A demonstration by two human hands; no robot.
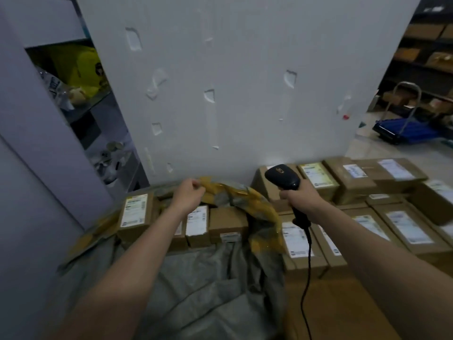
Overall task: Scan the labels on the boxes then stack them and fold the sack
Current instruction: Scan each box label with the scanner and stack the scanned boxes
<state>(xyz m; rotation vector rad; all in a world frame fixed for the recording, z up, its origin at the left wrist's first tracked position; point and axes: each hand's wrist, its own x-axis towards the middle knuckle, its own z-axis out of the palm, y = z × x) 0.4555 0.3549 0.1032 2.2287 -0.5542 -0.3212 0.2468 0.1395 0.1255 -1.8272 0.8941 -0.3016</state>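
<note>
A grey sack with a yellow-taped rim lies open in front of me, with several labelled cardboard boxes showing inside its mouth. My left hand grips the sack's yellow rim and holds it up at the far side. My right hand is closed around a black corded barcode scanner, held upright above the boxes. More brown labelled boxes lie side by side to the right, labels facing up.
A white wall panel stands right behind the boxes. On the left is a grey shelf unit with yellow items. At the far right are a blue hand trolley and dark racks with cartons.
</note>
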